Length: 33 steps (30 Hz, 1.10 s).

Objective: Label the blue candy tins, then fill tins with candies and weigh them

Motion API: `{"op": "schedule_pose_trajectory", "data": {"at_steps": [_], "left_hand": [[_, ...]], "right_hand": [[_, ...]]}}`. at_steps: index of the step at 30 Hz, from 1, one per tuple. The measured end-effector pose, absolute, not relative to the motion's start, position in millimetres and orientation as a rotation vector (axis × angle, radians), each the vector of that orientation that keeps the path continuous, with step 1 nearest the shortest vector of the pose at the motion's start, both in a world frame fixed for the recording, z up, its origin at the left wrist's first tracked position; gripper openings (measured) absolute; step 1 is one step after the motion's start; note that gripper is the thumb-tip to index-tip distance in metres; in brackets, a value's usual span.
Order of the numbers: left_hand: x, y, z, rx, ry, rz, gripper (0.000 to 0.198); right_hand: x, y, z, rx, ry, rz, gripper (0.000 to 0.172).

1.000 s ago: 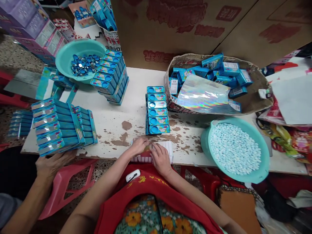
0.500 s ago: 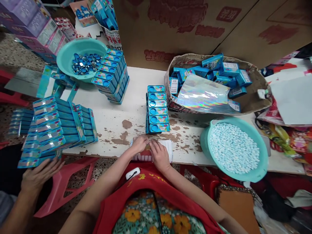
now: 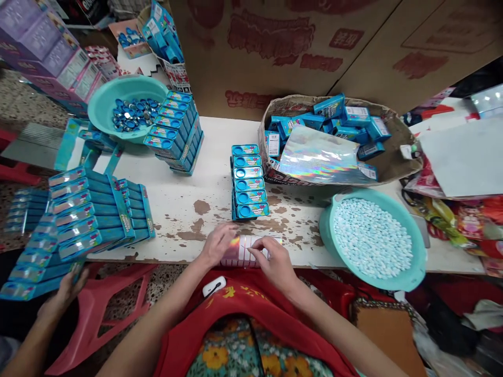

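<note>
A sheet of shiny strip labels (image 3: 240,252) lies at the table's front edge, white toward the right and pinkish-orange toward the left. My left hand (image 3: 217,245) rests over its left end with the fingers stretched out. Above the sheet's right part my right hand (image 3: 275,260) is closed, thumb and forefinger pinched together; whatever is between them is too small to make out. Just beyond my hands stands a row of blue candy tins (image 3: 250,184), lids facing up, with round recesses in them.
At right stands a teal basin (image 3: 417,262) of pale blue candies; behind it, a cut-down carton (image 3: 408,157) holds blue boxes. Stacked blue tins (image 3: 90,209) and a teal basin of small round parts (image 3: 98,99) are left. A co-worker's hand (image 3: 65,293) supports tins at lower left.
My hands have moved apart: the right went rightward and now pinches, uncovering the label sheet. The co-worker's hand and several tins moved down and left. The whole view shifted slightly.
</note>
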<state>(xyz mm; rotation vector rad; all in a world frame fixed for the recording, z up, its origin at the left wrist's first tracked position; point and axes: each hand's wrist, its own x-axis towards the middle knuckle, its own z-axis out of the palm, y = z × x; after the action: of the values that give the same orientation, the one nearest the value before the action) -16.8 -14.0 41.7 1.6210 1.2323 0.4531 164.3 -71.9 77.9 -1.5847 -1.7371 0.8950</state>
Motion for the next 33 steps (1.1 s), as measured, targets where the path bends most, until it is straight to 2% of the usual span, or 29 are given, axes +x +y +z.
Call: {"op": "schedule_pose_trajectory", "data": {"at_steps": [3, 5, 12, 15, 19, 22, 24, 27, 31, 33], "left_hand": [[-19.3, -23.1, 81.1, 1.395, 1.022, 0.407, 0.031], [-17.9, -19.6, 101.0, 1.303, 1.044, 0.351, 0.028], [-18.0, 31.8, 128.2, 1.472, 1.143, 0.483, 0.025], [-15.8, 45.6, 114.7, 1.499, 1.142, 0.499, 0.016], [-6.9, 45.4, 85.9, 1.376, 1.112, 0.575, 0.014], [0.6, 37.3, 70.7, 1.359, 1.242, 0.578, 0.012], [1.1, 31.2, 63.9, 1.436, 1.380, 0.558, 0.012], [-10.7, 21.6, 50.2, 1.658, 1.533, 0.439, 0.022], [-37.6, 6.3, 19.1, 1.865, 1.442, 0.131, 0.045], [-45.7, -0.3, 5.6, 1.876, 1.325, 0.010, 0.043]], "right_hand": [[162.6, -62.5, 106.4, -1.591, -1.509, 1.049, 0.014], [158.4, -54.6, 116.9, -1.616, -1.410, 1.015, 0.015], [149.7, -12.9, 116.3, -1.664, -1.304, 0.485, 0.015], [150.8, -0.5, 103.0, -1.717, -1.231, 0.555, 0.016], [153.7, 2.8, 87.1, -1.712, -1.066, 0.732, 0.019], [158.1, 5.4, 85.3, -1.688, -0.980, 0.782, 0.029], [162.6, 8.6, 86.7, -1.677, -0.996, 0.797, 0.027], [169.1, 6.5, 84.3, -1.574, -0.993, 0.810, 0.023], [166.3, -27.3, 62.9, -1.542, -0.829, 0.666, 0.029], [157.9, -50.9, 46.1, -1.604, -0.952, 0.685, 0.024]]}}
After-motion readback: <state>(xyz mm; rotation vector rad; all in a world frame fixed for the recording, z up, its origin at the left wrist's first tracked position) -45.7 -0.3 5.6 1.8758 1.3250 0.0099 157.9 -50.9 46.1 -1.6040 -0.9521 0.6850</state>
